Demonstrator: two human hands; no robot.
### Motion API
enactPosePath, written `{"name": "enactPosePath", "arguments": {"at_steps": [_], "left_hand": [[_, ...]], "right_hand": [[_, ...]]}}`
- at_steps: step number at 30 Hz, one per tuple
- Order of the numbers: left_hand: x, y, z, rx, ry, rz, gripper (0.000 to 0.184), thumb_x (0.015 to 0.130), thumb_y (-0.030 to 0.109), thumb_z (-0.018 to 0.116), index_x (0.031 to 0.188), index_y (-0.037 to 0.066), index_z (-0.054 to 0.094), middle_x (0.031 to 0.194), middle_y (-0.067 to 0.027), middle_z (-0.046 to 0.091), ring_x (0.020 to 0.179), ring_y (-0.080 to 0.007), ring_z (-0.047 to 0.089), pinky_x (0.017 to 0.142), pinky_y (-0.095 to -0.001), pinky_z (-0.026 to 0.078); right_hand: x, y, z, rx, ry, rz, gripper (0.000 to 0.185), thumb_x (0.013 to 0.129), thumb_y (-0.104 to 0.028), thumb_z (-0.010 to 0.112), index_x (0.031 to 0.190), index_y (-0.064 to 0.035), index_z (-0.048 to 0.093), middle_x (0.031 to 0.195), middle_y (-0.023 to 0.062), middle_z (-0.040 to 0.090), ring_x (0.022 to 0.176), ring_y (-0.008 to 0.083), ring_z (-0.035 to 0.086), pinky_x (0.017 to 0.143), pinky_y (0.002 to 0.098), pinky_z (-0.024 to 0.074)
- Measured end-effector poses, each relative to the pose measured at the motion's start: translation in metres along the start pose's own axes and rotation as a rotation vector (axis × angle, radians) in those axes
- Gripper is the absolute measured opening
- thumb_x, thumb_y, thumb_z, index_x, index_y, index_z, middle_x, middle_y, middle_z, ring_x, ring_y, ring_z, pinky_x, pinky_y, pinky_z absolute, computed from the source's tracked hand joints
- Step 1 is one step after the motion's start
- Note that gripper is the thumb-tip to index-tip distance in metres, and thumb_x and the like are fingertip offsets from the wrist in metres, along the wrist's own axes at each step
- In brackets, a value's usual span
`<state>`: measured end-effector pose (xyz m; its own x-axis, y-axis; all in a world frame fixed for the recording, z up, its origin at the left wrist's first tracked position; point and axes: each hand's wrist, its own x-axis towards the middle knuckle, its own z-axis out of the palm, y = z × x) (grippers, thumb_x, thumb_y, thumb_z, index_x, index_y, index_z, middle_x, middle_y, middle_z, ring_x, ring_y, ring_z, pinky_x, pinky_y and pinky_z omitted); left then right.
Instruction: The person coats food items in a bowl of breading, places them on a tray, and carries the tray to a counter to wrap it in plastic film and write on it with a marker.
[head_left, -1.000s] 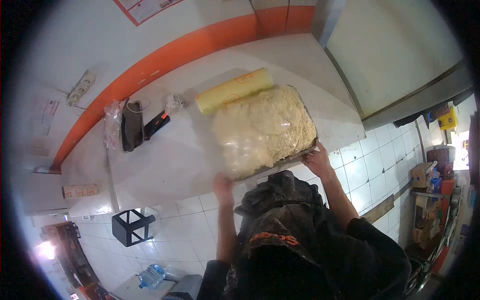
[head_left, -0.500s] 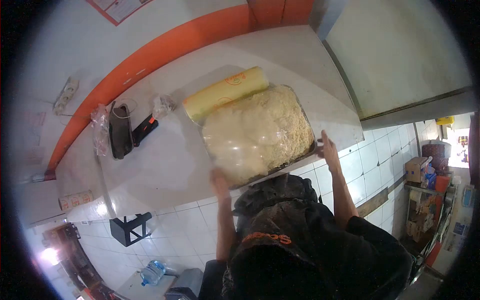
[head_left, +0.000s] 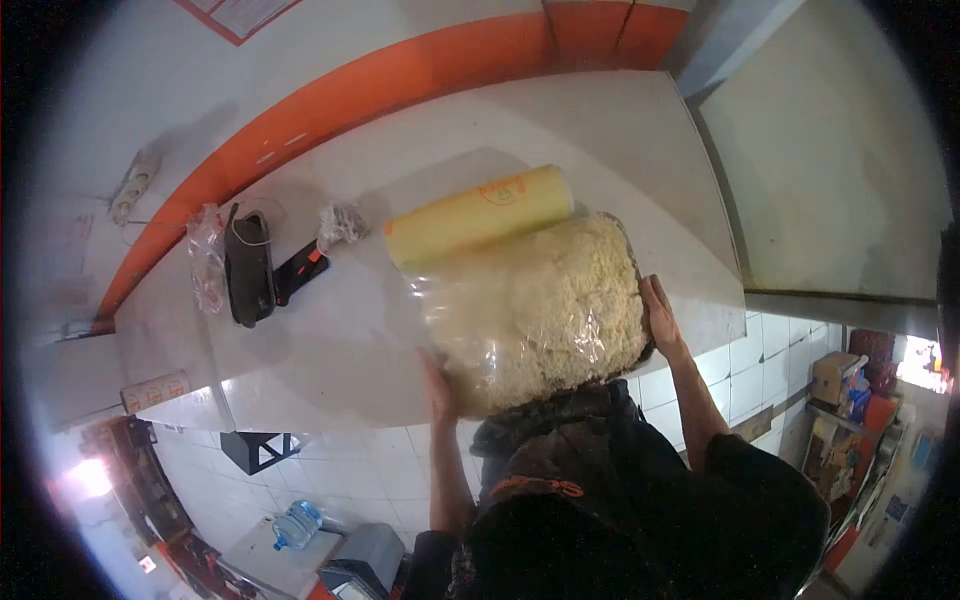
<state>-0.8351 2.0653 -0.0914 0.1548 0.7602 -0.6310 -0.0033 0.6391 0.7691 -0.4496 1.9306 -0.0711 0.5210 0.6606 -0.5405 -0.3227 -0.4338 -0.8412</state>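
Bare right hand (head_left: pixel 664 318) has moved from the front corner onto the side of the dark rectangular tray (head_left: pixel 649 352) of film-covered pale crumbs, near bench (head_left: pixel 330 370) edge; grip open, likely steadying. Left hand (head_left: pixel 438 388) blurred opposite, grip unclear. Yellow cylindrical film roll (head_left: pixel 480 215) lies behind.

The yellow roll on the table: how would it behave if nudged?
Being cylindrical and lying on its side, the yellow roll would probably turn easily, though the tray beside it may block one way. Its shiny surface looks slippery.
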Motion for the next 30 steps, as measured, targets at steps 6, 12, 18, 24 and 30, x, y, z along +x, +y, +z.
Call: {"name": "enactPosePath", "arguments": {"at_steps": [6, 12, 18, 24, 30], "left_hand": [[-0.005, -0.012, -0.001, -0.088, 0.031, -0.024, 0.081, 0.096, 0.066, 0.028, 0.143, 0.0, 0.037, 0.133, -0.0182, 0.051, 0.123, -0.0292, 0.05, 0.105, -0.0428, 0.041], [-0.022, 0.015, -0.015, -0.072, -0.062, -0.002, 0.069, 0.1, 0.057, 0.032, 0.138, 0.0, 0.043, 0.128, -0.0156, 0.055, 0.115, -0.0268, 0.056, 0.098, -0.0407, 0.046], [-0.067, 0.058, -0.018, -0.241, 0.024, 0.202, 0.058, 0.101, 0.046, 0.039, 0.132, -0.002, 0.047, 0.123, -0.0151, 0.058, 0.108, -0.0256, 0.059, 0.096, -0.0384, 0.047], [-0.157, 0.16, -0.011, 0.005, 0.158, 0.114, 0.052, 0.103, 0.042, 0.037, 0.117, -0.005, 0.056, 0.109, -0.0105, 0.06, 0.105, -0.0183, 0.054, 0.091, -0.0339, 0.044], [-0.181, 0.193, 0.031, 0.097, 0.022, 0.184, 0.049, 0.102, 0.037, 0.038, 0.123, -0.001, 0.06, 0.102, -0.0098, 0.064, 0.1, -0.0185, 0.059, 0.091, -0.0319, 0.045]], "right_hand": [[-0.008, -0.017, 0.003, -0.128, -0.067, -0.053, 0.029, 0.103, -0.038, 0.044, 0.098, -0.0089, 0.046, 0.082, -0.001, 0.039, 0.077, 0.0079, 0.038, 0.068, 0.0239, 0.0377], [-0.034, -0.002, 0.001, -0.01, -0.03, -0.235, 0.025, 0.105, -0.032, 0.043, 0.103, -0.0078, 0.049, 0.091, -0.001, 0.05, 0.078, 0.0045, 0.045, 0.066, 0.0233, 0.0427], [-0.086, -0.063, 0.019, -0.01, 0.001, -0.241, 0.027, 0.105, -0.029, 0.04, 0.112, -0.0053, 0.051, 0.098, 0.0038, 0.059, 0.099, 0.0096, 0.052, 0.084, 0.0281, 0.046], [-0.167, -0.123, 0.026, 0.061, 0.269, -0.181, 0.043, 0.101, -0.026, 0.047, 0.134, 0.0021, 0.049, 0.133, 0.0145, 0.046, 0.122, 0.0238, 0.049, 0.1, 0.0349, 0.0433], [-0.207, -0.164, -0.013, 0.202, 0.141, -0.198, 0.051, 0.103, -0.033, 0.044, 0.138, 0.0039, 0.043, 0.14, 0.0162, 0.042, 0.128, 0.0244, 0.046, 0.101, 0.0364, 0.0437]]}}
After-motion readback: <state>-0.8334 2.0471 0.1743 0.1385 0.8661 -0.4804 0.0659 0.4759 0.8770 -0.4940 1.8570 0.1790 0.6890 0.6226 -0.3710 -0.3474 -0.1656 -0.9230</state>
